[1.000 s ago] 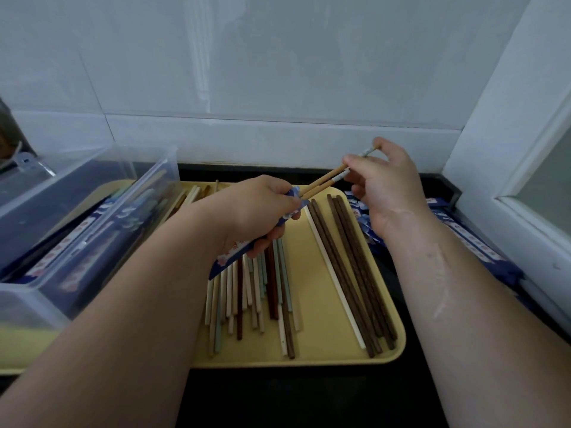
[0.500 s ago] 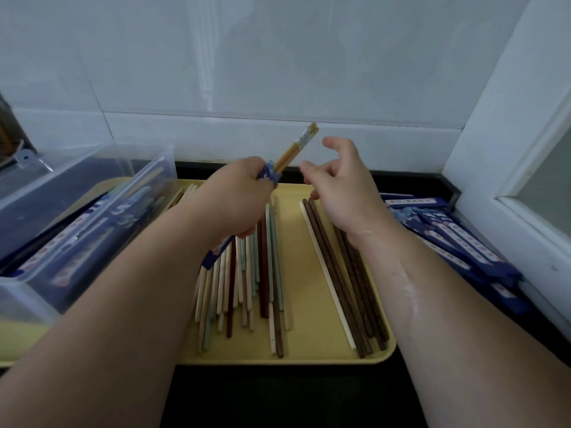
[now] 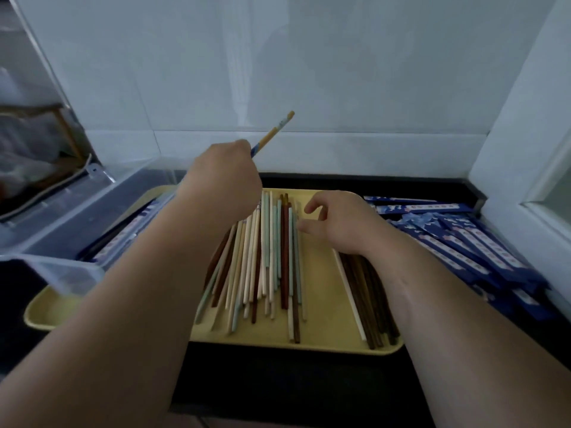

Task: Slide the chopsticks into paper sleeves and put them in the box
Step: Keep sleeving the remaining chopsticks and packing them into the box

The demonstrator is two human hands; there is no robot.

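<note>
Left hand (image 3: 223, 180) gripping a sleeved pair (image 3: 272, 133), not yet boxed. Right hand (image 3: 338, 225) hovering loose-fingered, holding nothing. Box (image 3: 55, 223) at 9 o'clock holding several; many loose chopsticks (image 3: 268, 257) lying unsleeved.

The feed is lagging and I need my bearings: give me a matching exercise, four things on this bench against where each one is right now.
Things:
1. sleeved chopsticks
2. dark brown chopsticks
3. blue paper sleeves
4. clear box

Places:
A. piled on the counter, right of the tray
B. gripped in the left hand, raised above the tray
C. at the tray's left end
D. lying along the tray's right side

Pairs: 1-B, 2-D, 3-A, 4-C
</note>
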